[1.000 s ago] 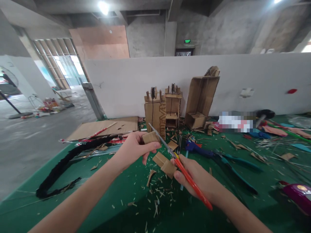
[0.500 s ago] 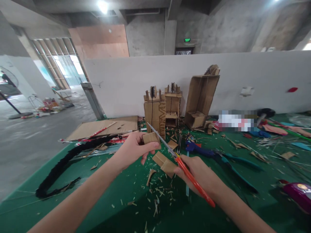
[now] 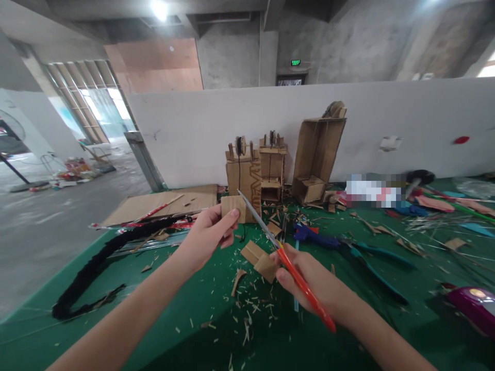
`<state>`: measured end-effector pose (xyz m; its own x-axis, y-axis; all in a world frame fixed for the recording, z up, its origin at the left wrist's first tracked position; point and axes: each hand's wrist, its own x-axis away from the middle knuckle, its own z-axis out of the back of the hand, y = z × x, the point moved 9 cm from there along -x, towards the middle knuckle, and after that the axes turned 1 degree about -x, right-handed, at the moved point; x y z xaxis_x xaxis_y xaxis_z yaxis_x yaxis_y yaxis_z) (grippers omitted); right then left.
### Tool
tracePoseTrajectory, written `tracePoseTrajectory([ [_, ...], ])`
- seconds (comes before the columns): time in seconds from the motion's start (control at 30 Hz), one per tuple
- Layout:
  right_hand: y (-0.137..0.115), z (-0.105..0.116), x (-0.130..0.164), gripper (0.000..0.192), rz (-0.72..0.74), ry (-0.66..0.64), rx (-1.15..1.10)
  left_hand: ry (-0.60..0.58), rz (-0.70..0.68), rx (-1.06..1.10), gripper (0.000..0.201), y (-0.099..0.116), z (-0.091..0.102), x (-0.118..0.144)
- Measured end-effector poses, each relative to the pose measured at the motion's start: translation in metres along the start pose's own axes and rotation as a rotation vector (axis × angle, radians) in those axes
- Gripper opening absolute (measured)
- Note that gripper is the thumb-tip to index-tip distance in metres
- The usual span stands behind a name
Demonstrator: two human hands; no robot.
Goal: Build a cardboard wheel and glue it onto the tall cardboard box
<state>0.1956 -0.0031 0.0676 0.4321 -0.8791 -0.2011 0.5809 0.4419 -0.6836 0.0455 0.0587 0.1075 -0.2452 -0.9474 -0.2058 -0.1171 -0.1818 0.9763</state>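
Above the green counter [image 3: 185, 319], the small cardboard piece [image 3: 231, 207] sits farther left than half a second ago, its broad face turned more squarely to view. The left hand [image 3: 211, 226] pinches it, thumb across the front, just beside the blade tip of the scissors [image 3: 286, 260]. The right hand [image 3: 305, 273] is closed around the scissors' red handles. There is one pair of scissors, one piece in the left hand, and three cardboard towers [image 3: 276, 165] behind. The scissors' long axis slants from lower right to upper left, tip pointing away.
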Motion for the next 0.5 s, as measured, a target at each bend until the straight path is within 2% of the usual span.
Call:
tracePoseTrajectory([
  [0.13,0.0017,-0.0027,0.0006,0.044,-0.038,-0.007,0.037,-0.038,-0.003,-0.033,0.032,0.0000,-0.0070,0.0026],
  [0.5,0.0045,-0.0012,0.0017,0.036,-0.065,0.027,0.057,-0.023,-0.038,-0.040,0.032,-0.0029,-0.0087,0.0037],
])
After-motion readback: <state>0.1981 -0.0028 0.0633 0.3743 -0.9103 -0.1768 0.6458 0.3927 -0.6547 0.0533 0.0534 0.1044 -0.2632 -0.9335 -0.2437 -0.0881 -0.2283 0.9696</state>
